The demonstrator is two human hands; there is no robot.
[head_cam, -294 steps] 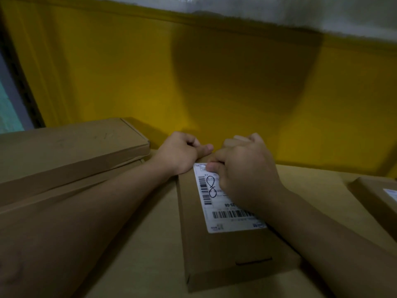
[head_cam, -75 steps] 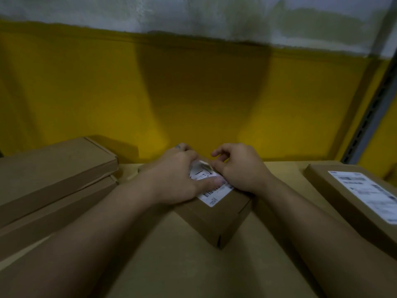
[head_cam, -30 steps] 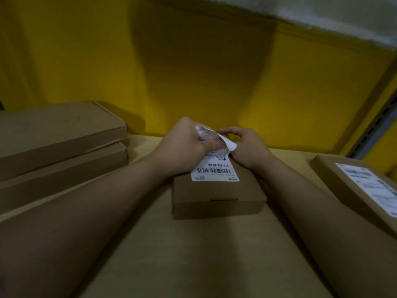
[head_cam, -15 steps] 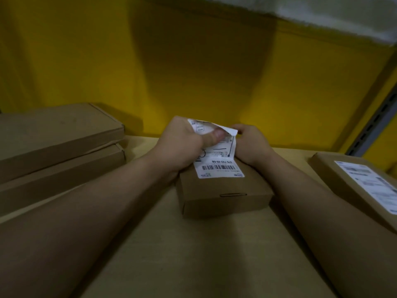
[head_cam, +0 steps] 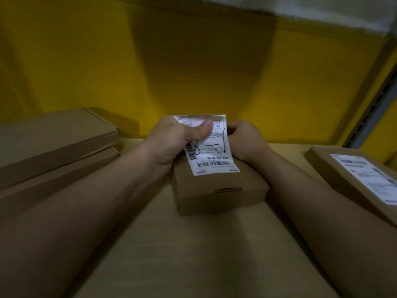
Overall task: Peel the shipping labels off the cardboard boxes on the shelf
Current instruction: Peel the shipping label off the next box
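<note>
White label [head_cam: 212,157] half lifted off small box [head_cam: 221,195]; left hand [head_cam: 169,143] pinches label top; right hand [head_cam: 247,140] curled behind label, grip hidden, cannot tell.

A yellow wall [head_cam: 86,61] fills most of the upper half of the frame. Its colour is uneven, with brighter patches low down at centre left and centre right and duller tones toward the left edge. A broad dark shadow [head_cam: 204,61] falls over the middle of it, wide at the top and narrowing downward. Along the top right of the frame a whitish band [head_cam: 322,9] of wall runs above the yellow, and the border between them is ragged and slopes down to the right. At the right edge a grey metal upright [head_cam: 371,112] with a row of dark slots crosses the frame diagonally, from upper right toward centre right.
</note>
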